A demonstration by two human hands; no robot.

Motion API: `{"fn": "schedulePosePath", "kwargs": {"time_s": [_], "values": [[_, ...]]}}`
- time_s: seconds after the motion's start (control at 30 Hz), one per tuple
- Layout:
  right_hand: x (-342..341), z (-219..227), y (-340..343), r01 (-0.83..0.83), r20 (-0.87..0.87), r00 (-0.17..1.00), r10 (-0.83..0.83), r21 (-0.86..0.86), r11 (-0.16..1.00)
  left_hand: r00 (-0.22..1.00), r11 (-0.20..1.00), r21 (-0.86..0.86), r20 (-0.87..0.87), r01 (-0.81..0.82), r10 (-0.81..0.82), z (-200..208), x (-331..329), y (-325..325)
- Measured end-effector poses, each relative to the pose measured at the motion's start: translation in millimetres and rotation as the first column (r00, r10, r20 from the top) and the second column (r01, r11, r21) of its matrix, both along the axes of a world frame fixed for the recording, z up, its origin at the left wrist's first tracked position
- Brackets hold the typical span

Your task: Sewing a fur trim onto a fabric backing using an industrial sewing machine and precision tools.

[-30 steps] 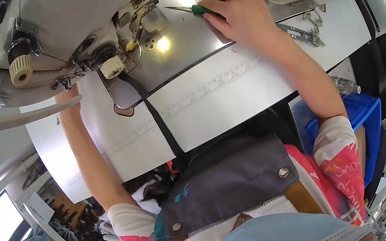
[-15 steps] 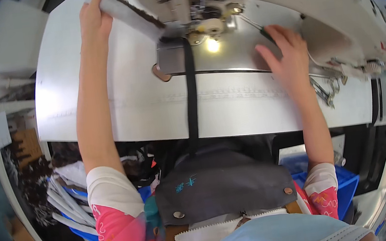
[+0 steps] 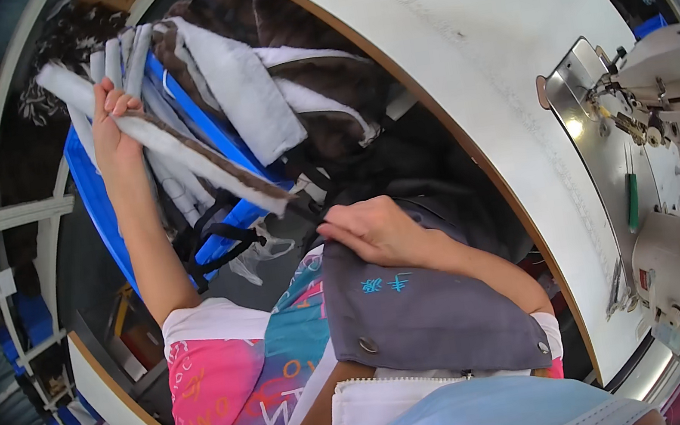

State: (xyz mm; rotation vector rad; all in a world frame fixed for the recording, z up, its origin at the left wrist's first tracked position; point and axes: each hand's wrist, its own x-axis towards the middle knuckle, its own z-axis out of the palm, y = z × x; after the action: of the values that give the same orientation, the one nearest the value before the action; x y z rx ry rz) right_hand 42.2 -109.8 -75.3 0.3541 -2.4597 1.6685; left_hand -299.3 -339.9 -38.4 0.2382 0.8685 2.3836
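While the left hand (image 3: 117, 122) is raised at the far left, its grip is closed around a furry strip (image 3: 188, 149), white with a brown edge, a little short of the strip's far end, so that a short tip sticks out beyond the fist. From there the long axis slants nearer and to the right, toward the right hand (image 3: 386, 232), whose thumb and fingers pinch a narrow dark strap (image 3: 305, 210) at the strip's near end, just above the grey apron (image 3: 430, 295). The strip thus stretches nearly straight between both grips; the left lies directly on the fur, the right on the strap. Against the black cloth behind, the join of strap and strip is hard to make out, and I cannot tell if it is stitched.

Beneath the strip is a blue bin (image 3: 99, 211) holding white rolls (image 3: 136, 60). Well apart on the right, the white bench (image 3: 458, 65) carries a sewing machine (image 3: 668, 71), with green-handled tweezers (image 3: 633, 202) lying beside it.
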Motion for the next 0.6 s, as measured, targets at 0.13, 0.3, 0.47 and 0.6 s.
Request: {"fn": "schedulePosePath", "kwargs": {"time_s": [0.13,0.3,0.47,0.6], "values": [[-22.7,-8.9,-29.6,-0.107,0.038,0.994,0.107,0.016,0.994,0.977,0.984,-0.044,0.119,-0.171,0.175,-35.7,-13.9,-59.0],[-32.0,-13.3,-41.9,-0.133,0.095,0.988,0.125,0.087,0.987,0.988,0.992,0.021,0.093,-0.126,0.124,-58.0,-25.6,-77.7],[-13.1,1.9,-3.5,0.102,0.044,0.994,-0.105,0.064,0.993,0.999,0.987,0.157,-0.007,-0.044,0.046,-10.1,-15.7,-17.4],[20.6,15.6,17.4,0.273,-0.103,0.961,-0.256,0.206,0.940,0.997,0.983,0.175,-0.072,0.049,-0.037,5.8,9.8,59.7]]}}
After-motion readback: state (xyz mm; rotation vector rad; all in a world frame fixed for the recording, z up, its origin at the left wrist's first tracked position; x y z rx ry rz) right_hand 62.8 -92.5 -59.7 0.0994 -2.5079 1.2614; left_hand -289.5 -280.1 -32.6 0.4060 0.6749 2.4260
